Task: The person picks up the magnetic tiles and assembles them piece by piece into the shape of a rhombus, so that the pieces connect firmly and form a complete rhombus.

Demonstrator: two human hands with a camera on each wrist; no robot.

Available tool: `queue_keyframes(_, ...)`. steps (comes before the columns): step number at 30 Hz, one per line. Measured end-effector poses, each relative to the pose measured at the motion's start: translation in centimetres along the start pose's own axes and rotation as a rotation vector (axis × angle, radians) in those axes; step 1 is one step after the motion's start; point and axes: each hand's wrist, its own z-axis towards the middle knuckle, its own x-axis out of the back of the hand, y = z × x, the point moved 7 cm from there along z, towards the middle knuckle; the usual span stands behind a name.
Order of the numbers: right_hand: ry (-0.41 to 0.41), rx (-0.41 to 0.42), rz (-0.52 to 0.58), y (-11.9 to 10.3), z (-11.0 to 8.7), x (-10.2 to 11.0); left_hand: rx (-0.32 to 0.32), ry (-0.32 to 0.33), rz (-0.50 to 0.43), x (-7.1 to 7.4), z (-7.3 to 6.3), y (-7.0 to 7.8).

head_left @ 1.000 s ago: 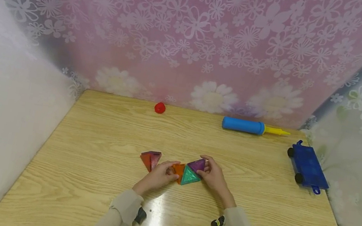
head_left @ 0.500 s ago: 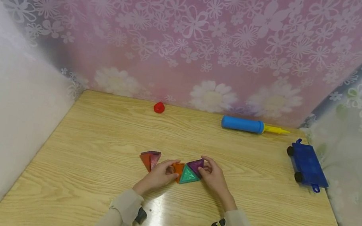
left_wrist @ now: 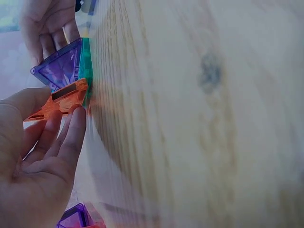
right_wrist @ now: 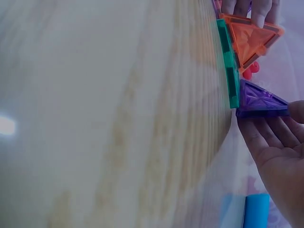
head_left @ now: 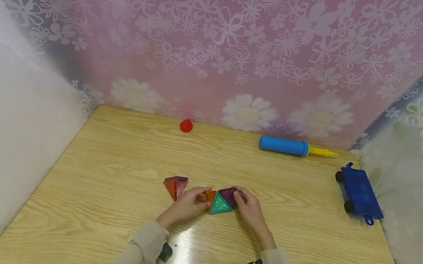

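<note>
In the head view my left hand (head_left: 188,203) pinches an orange triangular magnetic tile (left_wrist: 64,103), thumb on one face and fingertips on the other. A green triangular magnetic tile (head_left: 222,204) lies between the hands, flat on the table in the wrist views. My right hand (head_left: 251,208) holds a purple triangular magnetic tile (right_wrist: 261,100) between thumb and fingers. Both the orange and purple tiles stand tilted up along edges of the green one. Just left of my left hand sits a separate cluster of red and pink tiles (head_left: 175,187), partly behind that hand.
Along the table's back edge are a small red object (head_left: 186,125) and a blue pump with a yellow nozzle (head_left: 283,145). A blue toy wagon base with black wheels (head_left: 361,194) rests at the right edge. Floral curtains border the wooden table (head_left: 120,144).
My right thumb and fingertips have shifted and come closer together at the purple tile's top, and its tilt looks slightly different. My left hand stays nearly still on the orange tile.
</note>
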Motion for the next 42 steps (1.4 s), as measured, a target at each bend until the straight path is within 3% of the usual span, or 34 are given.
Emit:
queue_keyframes(5,-0.003,0.002,0.009,-0.5,-0.2,-0.2,0.002,0.006,0.016,0.0,-0.1,0.4)
queue_keyframes(12,-0.01,0.009,0.02,-1.0,-0.5,-0.6,-0.068,0.004,0.032,-0.1,-0.1,1.0)
queue_keyframes(16,-0.023,0.042,0.037,-1.2,-0.6,-0.8,-0.029,-0.009,0.004,-0.3,0.1,0.8)
queue_keyframes(35,-0.083,0.115,0.056,-1.7,-1.1,-1.7,0.001,-0.034,0.008,-0.6,0.3,0.8)
queue_keyframes(42,-0.123,0.179,0.047,-4.6,-2.1,-1.4,0.009,-0.055,0.021,-0.8,0.4,1.0)
